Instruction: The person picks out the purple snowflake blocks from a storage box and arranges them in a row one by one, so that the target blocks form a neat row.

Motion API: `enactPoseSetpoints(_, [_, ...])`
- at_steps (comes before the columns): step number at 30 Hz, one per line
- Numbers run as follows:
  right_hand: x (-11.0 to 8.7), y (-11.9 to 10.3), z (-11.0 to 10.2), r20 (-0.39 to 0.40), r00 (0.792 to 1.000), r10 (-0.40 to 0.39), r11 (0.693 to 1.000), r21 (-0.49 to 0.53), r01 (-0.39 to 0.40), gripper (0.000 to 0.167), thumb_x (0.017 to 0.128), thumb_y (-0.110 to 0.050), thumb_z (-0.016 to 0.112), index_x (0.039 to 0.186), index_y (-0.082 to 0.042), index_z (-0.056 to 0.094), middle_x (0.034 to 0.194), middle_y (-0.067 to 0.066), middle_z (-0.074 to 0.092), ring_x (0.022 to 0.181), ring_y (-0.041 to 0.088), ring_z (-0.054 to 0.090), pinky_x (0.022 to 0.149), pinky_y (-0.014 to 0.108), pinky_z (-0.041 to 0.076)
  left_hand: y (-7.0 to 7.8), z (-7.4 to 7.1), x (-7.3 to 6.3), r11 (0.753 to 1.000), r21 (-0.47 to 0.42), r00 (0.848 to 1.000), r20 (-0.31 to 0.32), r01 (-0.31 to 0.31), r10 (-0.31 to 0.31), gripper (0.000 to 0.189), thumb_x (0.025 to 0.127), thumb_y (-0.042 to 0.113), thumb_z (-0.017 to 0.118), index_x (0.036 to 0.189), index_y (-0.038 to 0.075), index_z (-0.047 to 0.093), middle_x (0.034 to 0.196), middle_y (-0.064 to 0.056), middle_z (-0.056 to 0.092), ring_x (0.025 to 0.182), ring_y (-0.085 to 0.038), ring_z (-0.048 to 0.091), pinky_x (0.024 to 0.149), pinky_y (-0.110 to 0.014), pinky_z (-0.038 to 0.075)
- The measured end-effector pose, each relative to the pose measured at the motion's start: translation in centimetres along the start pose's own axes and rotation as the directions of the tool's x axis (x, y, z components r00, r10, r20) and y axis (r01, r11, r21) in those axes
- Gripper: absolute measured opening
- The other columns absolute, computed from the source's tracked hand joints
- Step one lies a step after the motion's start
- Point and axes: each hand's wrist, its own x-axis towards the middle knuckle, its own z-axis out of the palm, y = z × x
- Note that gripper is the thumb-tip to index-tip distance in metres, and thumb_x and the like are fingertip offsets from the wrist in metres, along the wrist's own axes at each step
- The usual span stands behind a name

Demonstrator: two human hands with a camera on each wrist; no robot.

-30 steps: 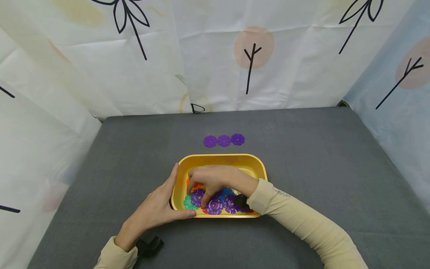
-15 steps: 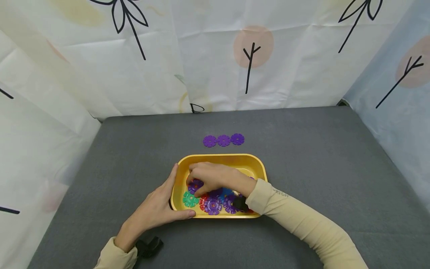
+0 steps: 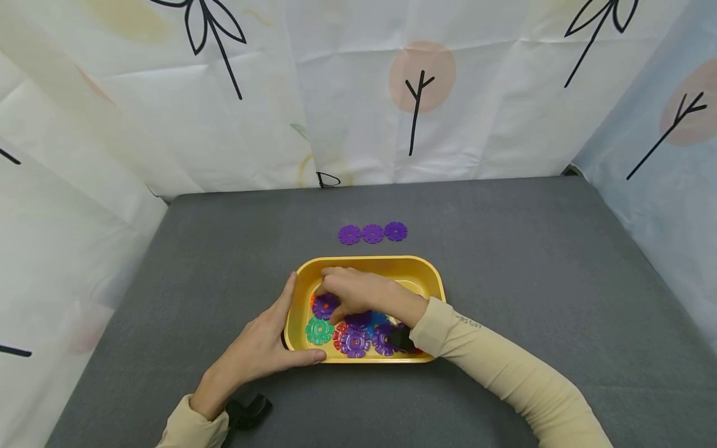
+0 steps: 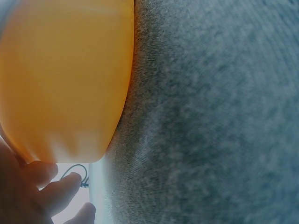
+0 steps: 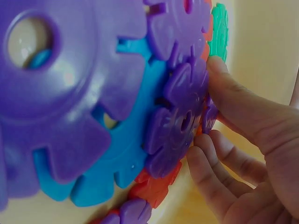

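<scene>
A yellow plastic tray [image 3: 386, 266] holds a loose pile of flower-shaped plastic discs. My left hand [image 3: 263, 339] grips its left end, thumb along the front rim and fingers at the outer side wall. Inside the tray, my right hand [image 3: 358, 295] pinches at a purple flower disc [image 3: 325, 307]; in the right wrist view, the thumb and curled fingertips partly cover a purple disc edge [image 5: 210, 119]. A green disc [image 3: 319, 331] lies in front of that disc. Nearby are another purple disc [image 3: 355, 343], a red disc [image 3: 338, 336] and a blue disc [image 5: 98, 168].
Behind the tray, three purple flower discs [image 3: 373, 234] lie in a row on the grey tabletop [image 3: 504, 261]. Printed white cloth [image 3: 347, 93] hangs along the back and sides. A black strap piece [image 3: 249, 412] sits by the left wrist.
My right hand has shifted slightly away from me inside the tray, and the purple disc by its fingers moved the same way. More of the green disc shows. My left hand stays put.
</scene>
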Motion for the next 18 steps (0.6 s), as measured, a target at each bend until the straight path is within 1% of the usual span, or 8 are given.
enactPoseSetpoints(5, [0.08,-0.01,-0.03,0.0,1.0,-0.013,1.0,-0.01,0.013,0.049,0.086,-0.033,0.083,0.129,-0.011,0.071,0.109,0.006,0.062,0.091,0.014,0.048,0.085,0.025,0.045,0.02,0.03,0.02,1.0,0.003,1.0,0.0,0.005,-0.005,0.133,0.075,0.067,0.08,0.166,0.021,-0.007,0.163,-0.016,0.038,0.114,-0.022,0.06,0.091,-0.045,0.053])
enactPoseSetpoints(9, [0.05,-0.01,0.02,0.003,1.0,-0.001,1.0,-0.009,0.001,0.05,0.086,-0.033,0.083,0.13,-0.011,0.07,0.114,0.005,0.063,0.098,0.014,0.053,0.096,0.027,0.05,0.06,0.04,0.03,1.0,0.004,1.0,0.003,0.008,-0.008,0.133,0.076,0.066,0.081,0.166,0.02,-0.006,0.163,-0.016,0.038,0.114,-0.022,0.06,0.091,-0.045,0.054])
enactPoseSetpoints(11, [0.04,0.01,0.06,0.006,1.0,0.003,1.0,-0.009,-0.003,0.052,0.086,-0.033,0.083,0.131,-0.011,0.069,0.115,0.005,0.063,0.099,0.014,0.053,0.098,0.028,0.05,0.06,0.04,0.02,1.0,0.002,1.0,0.004,0.009,-0.009,0.134,0.075,0.066,0.081,0.166,0.02,-0.006,0.163,-0.016,0.037,0.114,-0.022,0.06,0.091,-0.045,0.054])
enactPoseSetpoints(16, [-0.02,-0.04,0.02,0.003,1.0,-0.014,1.0,-0.023,0.014,0.051,0.086,-0.033,0.083,0.13,-0.013,0.071,0.111,0.005,0.063,0.094,0.014,0.05,0.091,0.027,0.048,0.03,0.03,-0.02,1.0,0.001,1.0,-0.001,-0.002,0.002,0.134,0.075,0.069,0.079,0.165,0.022,-0.008,0.163,-0.015,0.038,0.114,-0.021,0.06,0.09,-0.043,0.054])
enactPoseSetpoints(18, [-0.04,-0.06,-0.04,0.002,1.0,-0.023,0.999,-0.03,0.023,0.049,0.086,-0.033,0.083,0.129,-0.013,0.072,0.11,0.005,0.063,0.093,0.014,0.05,0.091,0.027,0.048,0.01,0.02,-0.03,1.0,0.0,1.0,-0.004,-0.008,0.008,0.134,0.075,0.068,0.08,0.165,0.023,-0.008,0.163,-0.015,0.039,0.113,-0.02,0.06,0.089,-0.043,0.054])
